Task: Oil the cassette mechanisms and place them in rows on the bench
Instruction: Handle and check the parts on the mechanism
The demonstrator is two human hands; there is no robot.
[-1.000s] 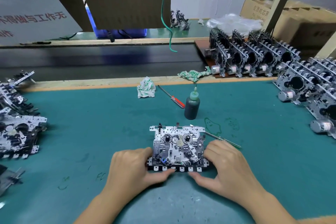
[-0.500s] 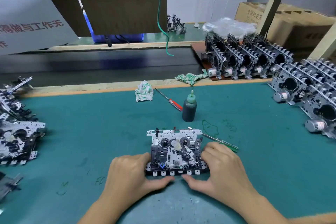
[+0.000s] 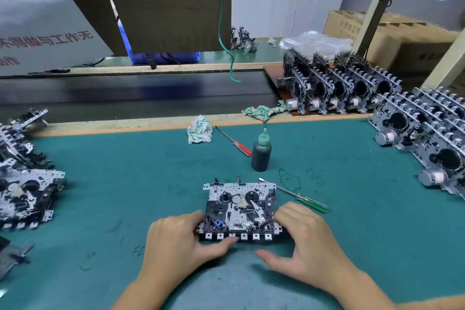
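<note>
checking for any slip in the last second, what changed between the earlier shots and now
Very little. The right hand has eased off slightly: its thumb now lies on the mat a little clear of the cassette mechanism's front edge, where earlier it was against it. The left hand still grips the left end, thumb at the front edge. The mechanism stays flat in place; oil bottle and both screwdrivers have not moved.

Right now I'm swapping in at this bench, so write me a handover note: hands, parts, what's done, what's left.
Left hand grips the left end of the mechanism; right hand grips its right end. It lies flat on the mat, centre front.
Oil bottle stands just behind it, untouched.
Rows of mechanisms stand upright at right; a loose pile lies at left.
Left: oil this one if not yet oiled, add it to a row, then work through the pile.
</note>
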